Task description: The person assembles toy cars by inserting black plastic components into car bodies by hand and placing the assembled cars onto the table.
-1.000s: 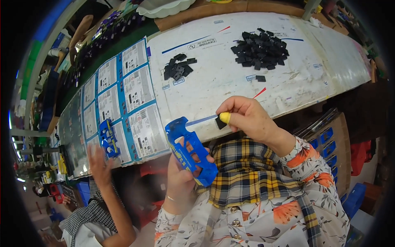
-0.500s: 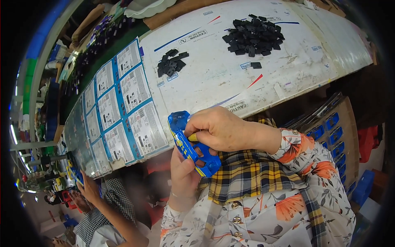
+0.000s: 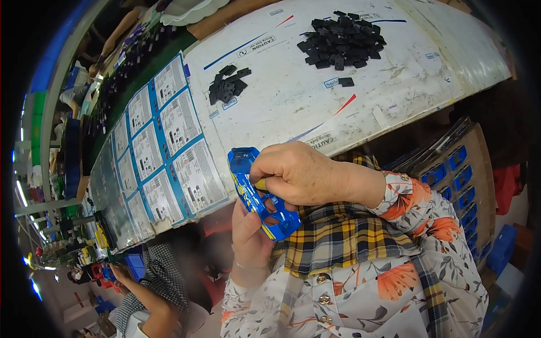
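Note:
A blue toy car body shell (image 3: 286,225) with yellow markings and window openings is held tilted in front of my lap, just off the table's near edge. My left hand (image 3: 249,239) grips it from below and the left side, the thumb along its flank. Over the shell's middle, my right hand (image 3: 301,173) has its thumb and bent forefinger pinched together. Something small and yellow (image 3: 261,184) shows between them; its kind is unclear. The right fingertips are partly hidden behind the shell's upper side.
On the white table (image 3: 270,112) lie a large pile of flat black parts (image 3: 342,42), a smaller pile (image 3: 228,84) and one loose piece (image 3: 346,82). Printed sheets (image 3: 180,121) cover its left side. At right stands a cardboard tray (image 3: 479,163) of blue shells. A co-worker's arm (image 3: 149,298) is lower left.
The shell has tipped slightly in my left hand, showing its printed side at another angle. My right hand stays pinched over it. At lower left the co-worker's arm has moved down.

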